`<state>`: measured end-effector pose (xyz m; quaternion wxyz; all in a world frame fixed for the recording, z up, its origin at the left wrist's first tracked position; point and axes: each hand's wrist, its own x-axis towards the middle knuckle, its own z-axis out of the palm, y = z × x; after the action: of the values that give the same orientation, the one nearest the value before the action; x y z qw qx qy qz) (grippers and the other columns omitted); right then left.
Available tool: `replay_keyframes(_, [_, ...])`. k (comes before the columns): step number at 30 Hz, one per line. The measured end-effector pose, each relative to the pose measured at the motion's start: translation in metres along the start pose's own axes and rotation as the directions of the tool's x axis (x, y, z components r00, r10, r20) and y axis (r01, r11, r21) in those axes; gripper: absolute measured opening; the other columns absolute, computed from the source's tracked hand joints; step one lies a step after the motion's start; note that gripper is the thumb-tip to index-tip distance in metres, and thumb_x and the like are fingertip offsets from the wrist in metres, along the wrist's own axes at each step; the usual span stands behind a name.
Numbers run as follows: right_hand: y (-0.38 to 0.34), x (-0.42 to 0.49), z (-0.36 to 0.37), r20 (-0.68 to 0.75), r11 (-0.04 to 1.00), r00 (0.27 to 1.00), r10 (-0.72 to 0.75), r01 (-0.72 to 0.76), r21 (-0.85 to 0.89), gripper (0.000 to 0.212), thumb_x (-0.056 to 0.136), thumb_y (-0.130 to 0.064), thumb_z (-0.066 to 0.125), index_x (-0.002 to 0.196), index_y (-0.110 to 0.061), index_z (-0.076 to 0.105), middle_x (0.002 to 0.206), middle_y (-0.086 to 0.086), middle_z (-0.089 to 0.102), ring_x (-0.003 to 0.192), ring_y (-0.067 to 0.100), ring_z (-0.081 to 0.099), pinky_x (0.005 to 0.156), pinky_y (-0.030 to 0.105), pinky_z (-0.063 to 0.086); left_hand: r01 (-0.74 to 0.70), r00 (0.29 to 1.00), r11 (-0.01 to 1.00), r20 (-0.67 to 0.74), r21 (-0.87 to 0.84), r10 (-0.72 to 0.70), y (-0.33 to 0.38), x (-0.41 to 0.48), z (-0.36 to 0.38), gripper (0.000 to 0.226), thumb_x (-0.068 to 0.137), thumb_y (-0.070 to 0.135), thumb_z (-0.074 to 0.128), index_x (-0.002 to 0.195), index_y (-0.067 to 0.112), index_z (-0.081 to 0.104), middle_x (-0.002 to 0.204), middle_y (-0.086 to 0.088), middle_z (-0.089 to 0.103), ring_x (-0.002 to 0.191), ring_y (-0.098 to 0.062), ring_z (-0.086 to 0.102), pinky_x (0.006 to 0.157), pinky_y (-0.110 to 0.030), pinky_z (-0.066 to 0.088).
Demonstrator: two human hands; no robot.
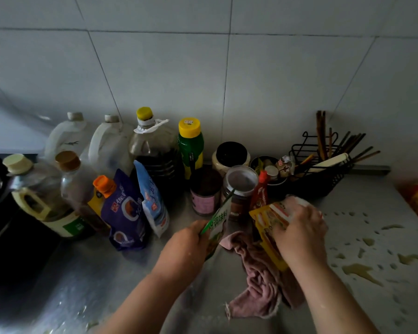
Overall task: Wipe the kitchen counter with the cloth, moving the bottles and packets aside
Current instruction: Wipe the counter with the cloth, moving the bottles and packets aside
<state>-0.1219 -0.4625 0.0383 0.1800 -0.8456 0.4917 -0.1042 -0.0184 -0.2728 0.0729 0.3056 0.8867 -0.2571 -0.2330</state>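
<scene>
1. Progress judged as partial; busy with clearing packets at this moment, not with wiping.
2. Seemingly done: bottles [111, 145] grouped upright at back left, close to tiled wall [227, 80]; purple pouch [123, 213] and blue-white packet [152, 201] leaning just in front of them; steel counter [82, 297] at near left looking damp and smeared, perhaps wiped already, cannot tell for sure.
3. Left to do: yellowish drops [362, 268] spread over right part of counter, not wiped; jars [239, 186] and red sauce bottle [261, 191] standing in middle, just behind both hands; chopstick rack [323, 169] at back right.
4. Cloth [258, 280], pink and crumpled, lying on counter between both forearms, partly under right wrist; not clearly gripped by either hand.
5. Left hand [188, 242]: fingers curled round lower edge of green packet [215, 225]; packet held upright and tilted, off counter, just left of cloth.
6. Right hand [299, 232]: fingers bent and close together, clamping yellow packet [268, 225] from above; pale pink thing behind it, second packet or fold of cloth, cannot tell; thumb and fingertips hidden.
</scene>
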Motion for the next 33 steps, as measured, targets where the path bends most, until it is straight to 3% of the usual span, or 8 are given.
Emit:
replay_keyframes(3, [0.028,0.017,0.011,0.041,0.987,0.996,0.074,-0.067,-0.146,0.054,0.086,-0.032,0.061,0.135,-0.016,0.045,0.151,0.012,0.030,0.137,0.038,0.022,0.106,0.047,0.035,0.005,1.000,1.000,0.008,-0.011,-0.005,0.002,0.000,0.003,0.030,0.098,0.031,0.039,0.121,0.026,0.057,0.104,0.003,0.066,0.096,-0.018,0.065,0.087,-0.034,0.053])
replay_keyframes(6, [0.040,0.025,0.019,-0.019,0.996,0.999,0.051,-0.052,-0.075,0.026,0.092,-0.023,0.053,0.115,-0.017,0.063,0.129,0.013,0.056,0.128,0.035,0.036,0.086,0.042,0.046,0.008,1.000,1.000,0.016,-0.020,-0.008,0.006,0.000,0.005,0.028,0.098,0.032,0.040,0.118,0.025,0.058,0.095,0.009,0.060,0.093,-0.017,0.065,0.086,-0.033,0.053])
replay_keyframes(11, [0.028,0.015,0.011,-0.084,0.998,0.994,-0.067,0.066,-0.013,0.024,0.098,-0.021,0.041,0.103,-0.013,0.063,0.084,0.004,0.061,0.075,0.022,0.056,0.053,0.025,0.034,0.017,1.000,1.000,0.026,-0.023,-0.016,0.008,0.002,0.007,0.028,0.098,0.031,0.040,0.118,0.024,0.058,0.098,0.006,0.064,0.093,-0.018,0.065,0.086,-0.035,0.053])
replay_keyframes(17, [0.023,-0.001,0.014,0.212,0.983,0.961,-0.178,0.165,0.078,0.032,0.089,-0.047,0.054,0.108,-0.023,0.062,0.103,-0.003,0.069,0.089,0.016,0.064,0.074,0.028,0.051,0.011,1.000,1.000,0.024,-0.019,-0.010,0.011,0.005,0.012,0.016,0.098,0.032,0.040,0.098,0.037,0.055,0.088,0.008,0.061,0.082,-0.015,0.063,0.077,-0.030,0.051])
replay_keyframes(22, [0.027,-0.003,0.021,0.564,0.973,0.793,-0.231,0.201,0.116,0.124,0.035,-0.093,0.061,0.138,-0.030,0.035,0.143,-0.004,0.041,0.131,0.017,0.040,0.107,0.041,0.040,0.031,0.999,0.999,0.022,-0.007,-0.031,0.012,0.008,0.012,0.023,0.098,0.032,0.039,0.110,0.030,0.059,0.095,0.004,0.065,0.085,-0.017,0.064,0.078,-0.030,0.052])
replay_keyframes(26, [0.028,-0.008,0.016,0.670,0.958,0.708,-0.222,0.286,0.016,0.145,0.045,-0.071,0.078,0.152,-0.022,-0.008,0.160,-0.004,-0.014,0.147,0.016,-0.010,0.121,0.041,0.011,0.037,0.999,0.999,0.034,-0.015,-0.036,0.013,0.010,0.012,0.027,0.097,0.033,0.040,0.116,0.026,0.059,0.097,0.003,0.065,0.093,-0.021,0.066,0.083,-0.035,0.053])
replay_keyframes(29, [0.023,-0.011,0.020,0.592,0.951,0.766,-0.251,0.310,0.001,0.128,0.066,-0.052,0.079,0.152,-0.020,-0.010,0.160,-0.001,-0.017,0.147,0.017,-0.014,0.121,0.039,0.009,0.039,0.999,0.999,0.031,-0.007,-0.039,0.013,0.012,0.012,0.028,0.097,0.033,0.040,0.116,0.025,0.059,0.101,-0.001,0.069,0.093,-0.022,0.066,0.081,-0.033,0.053])
replay_keyframes(33, [0.020,-0.016,0.026,0.593,0.937,0.761,-0.262,0.347,-0.033,0.135,0.065,-0.054,0.079,0.150,-0.012,-0.017,0.158,0.006,-0.023,0.145,0.023,-0.021,0.119,0.035,0.001,0.042,0.999,0.999,0.026,0.003,-0.042,0.010,0.013,0.009,0.029,0.098,0.032,0.040,0.120,0.024,0.057,0.107,-0.003,0.069,0.095,-0.023,0.065,0.084,-0.035,0.052])
